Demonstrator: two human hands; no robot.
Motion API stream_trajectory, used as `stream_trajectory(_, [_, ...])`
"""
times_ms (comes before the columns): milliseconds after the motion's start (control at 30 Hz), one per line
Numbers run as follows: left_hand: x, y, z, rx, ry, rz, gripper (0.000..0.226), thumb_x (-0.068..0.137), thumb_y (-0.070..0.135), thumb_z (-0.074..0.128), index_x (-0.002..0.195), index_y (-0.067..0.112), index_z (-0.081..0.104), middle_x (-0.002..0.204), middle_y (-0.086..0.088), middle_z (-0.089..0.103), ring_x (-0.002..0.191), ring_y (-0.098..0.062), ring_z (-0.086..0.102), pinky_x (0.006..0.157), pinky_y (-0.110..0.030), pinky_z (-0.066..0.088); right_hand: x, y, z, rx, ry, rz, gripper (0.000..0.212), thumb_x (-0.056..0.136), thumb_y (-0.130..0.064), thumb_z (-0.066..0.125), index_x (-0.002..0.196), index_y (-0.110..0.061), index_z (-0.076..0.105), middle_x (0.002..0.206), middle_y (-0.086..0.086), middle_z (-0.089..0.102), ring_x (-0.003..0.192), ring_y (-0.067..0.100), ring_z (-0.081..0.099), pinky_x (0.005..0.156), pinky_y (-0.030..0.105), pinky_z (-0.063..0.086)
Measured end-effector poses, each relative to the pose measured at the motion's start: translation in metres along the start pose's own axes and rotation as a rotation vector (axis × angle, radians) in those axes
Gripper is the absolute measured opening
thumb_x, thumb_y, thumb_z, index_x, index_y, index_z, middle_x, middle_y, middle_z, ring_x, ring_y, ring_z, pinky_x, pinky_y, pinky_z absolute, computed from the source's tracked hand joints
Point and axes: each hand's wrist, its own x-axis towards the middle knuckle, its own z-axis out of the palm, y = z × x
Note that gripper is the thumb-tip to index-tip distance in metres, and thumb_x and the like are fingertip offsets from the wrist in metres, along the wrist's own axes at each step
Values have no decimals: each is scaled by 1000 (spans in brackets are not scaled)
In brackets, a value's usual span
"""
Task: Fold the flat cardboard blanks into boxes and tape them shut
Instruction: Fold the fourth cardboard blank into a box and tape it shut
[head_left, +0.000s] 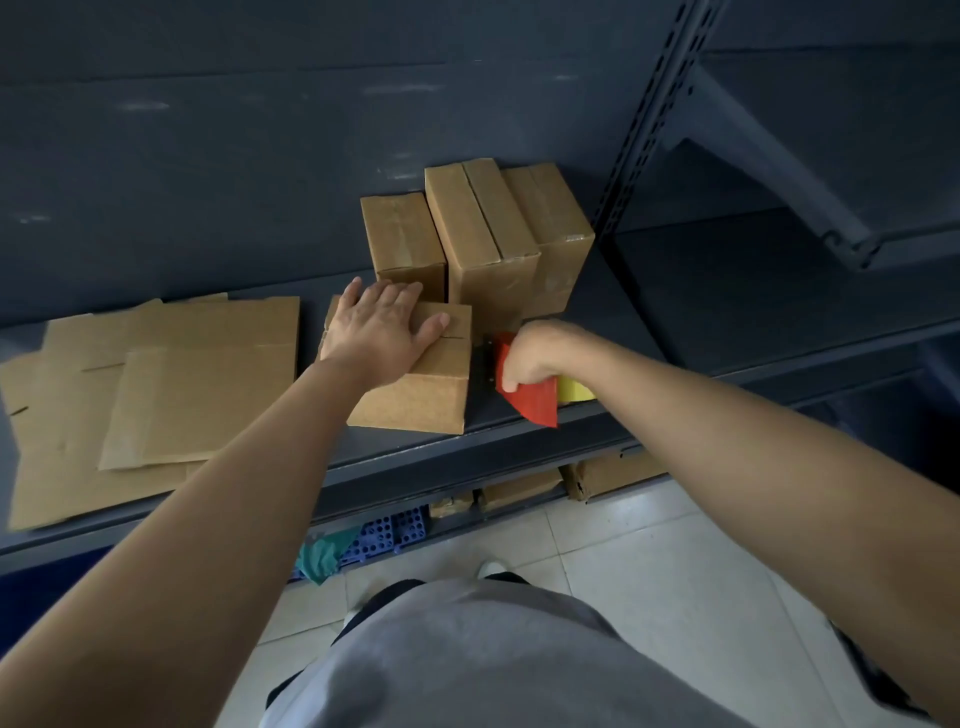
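Note:
A folded cardboard box (415, 400) lies on the dark shelf (701, 312) near its front edge. My left hand (382, 325) presses flat on the box's top with straight fingers. At the box's right end my right hand (530, 353) grips a red tape dispenser (530, 400), whose black blade edge touches the box's right side. A yellow part (574, 391) shows behind the dispenser. Flat cardboard blanks (171, 384) lie in a loose pile at the left of the shelf.
Three closed boxes (483, 244) stand upright against the shelf's back wall, right behind the box under my hand. A slotted upright post (649, 119) divides the shelving at the right. Below the shelf are more cardboard boxes (613, 475), a blue rack (387, 535) and white floor tiles.

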Motion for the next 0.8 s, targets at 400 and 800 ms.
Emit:
stream_trajectory(400, [1, -4, 1, -16, -4, 4, 68, 95, 62, 13, 148, 22, 28, 152, -1, 33, 143, -18, 19, 118, -39, -1, 37, 66, 20, -91, 52, 40, 57, 89, -52, 54, 127, -10, 51, 123, 9, 58, 110, 29, 55, 95, 35, 40])
stream_trajectory(800, [1, -4, -3, -45, -10, -4, 65, 95, 61, 13, 147, 24, 29, 151, 0, 34, 143, -18, 20, 118, -37, -3, 65, 79, 32, -66, 166, 58, 54, 92, -45, 56, 131, -8, 51, 128, 13, 55, 121, 32, 49, 99, 37, 43])
